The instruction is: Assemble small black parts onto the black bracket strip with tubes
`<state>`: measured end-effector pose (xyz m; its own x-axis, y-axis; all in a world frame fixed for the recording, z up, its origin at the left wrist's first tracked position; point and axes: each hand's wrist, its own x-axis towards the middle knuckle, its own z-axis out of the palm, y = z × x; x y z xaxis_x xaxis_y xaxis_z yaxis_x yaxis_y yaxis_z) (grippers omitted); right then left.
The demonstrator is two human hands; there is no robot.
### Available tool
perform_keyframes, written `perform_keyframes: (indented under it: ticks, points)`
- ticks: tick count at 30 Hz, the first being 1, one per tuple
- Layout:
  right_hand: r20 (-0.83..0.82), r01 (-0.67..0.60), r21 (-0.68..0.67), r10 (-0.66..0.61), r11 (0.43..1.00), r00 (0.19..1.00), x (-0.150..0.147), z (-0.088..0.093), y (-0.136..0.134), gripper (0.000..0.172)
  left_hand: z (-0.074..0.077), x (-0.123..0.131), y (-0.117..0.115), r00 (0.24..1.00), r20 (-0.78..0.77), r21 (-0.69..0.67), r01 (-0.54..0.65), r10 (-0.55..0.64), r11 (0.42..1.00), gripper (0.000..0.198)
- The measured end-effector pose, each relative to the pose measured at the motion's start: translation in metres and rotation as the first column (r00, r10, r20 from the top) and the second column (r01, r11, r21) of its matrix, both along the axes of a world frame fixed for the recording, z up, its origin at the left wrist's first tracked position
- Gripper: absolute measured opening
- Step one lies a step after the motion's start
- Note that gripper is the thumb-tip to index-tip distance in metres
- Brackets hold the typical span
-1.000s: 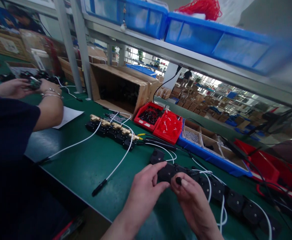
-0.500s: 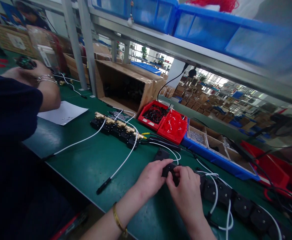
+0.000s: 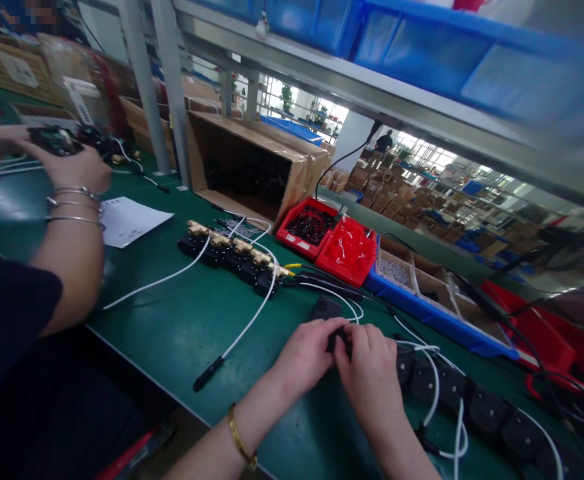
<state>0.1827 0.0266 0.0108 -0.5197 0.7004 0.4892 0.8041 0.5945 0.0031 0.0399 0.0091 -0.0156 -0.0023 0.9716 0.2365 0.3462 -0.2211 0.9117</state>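
My left hand [image 3: 308, 355] is closed on a small black plastic housing [image 3: 339, 338], with its thumb and index finger along the top. Bent over the near side of the same housing are the fingers of my right hand [image 3: 372, 370], also closed and largely covering it. What the right fingertips press on is hidden. Just beyond my hands lies another black housing [image 3: 326, 308], with a white cable [image 3: 357, 303] curving beside it. To the right runs a row of black housings [image 3: 487, 410] with white cables looped over them.
Brass fittings on black housings [image 3: 222, 241] lie ahead left. Behind stand an open cardboard box [image 3: 295, 193], red bins [image 3: 349, 253] and a blue divided tray [image 3: 437, 320]. A co-worker's hands [image 3: 72, 167] hold a part with a circuit board at left. A metal shelf [image 3: 292, 53] crosses overhead.
My hands stay on the housing; the right fingers have drawn closer together over it. The co-worker's arm has moved, and the part in those hands has turned and shows its circuit board.
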Motion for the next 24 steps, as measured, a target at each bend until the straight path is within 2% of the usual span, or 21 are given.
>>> perform_keyframes:
  ticks: [8, 24]
  points:
    - [0.028, -0.028, 0.004, 0.027, 1.000, 0.999, 0.0039, 0.0032, -0.0008, 0.010, -0.0048, 0.0005, 0.0015, 1.000, 0.009, -0.018, -0.014, 0.014, 1.000, 0.057]
    - [0.004, -0.009, -0.081, 0.010, 0.997, 1.000, 0.0016, 0.0041, -0.0028, 0.006, 0.0009, 0.0004, 0.0012, 1.000, -0.019, -0.038, -0.007, 0.006, 0.999, 0.055]
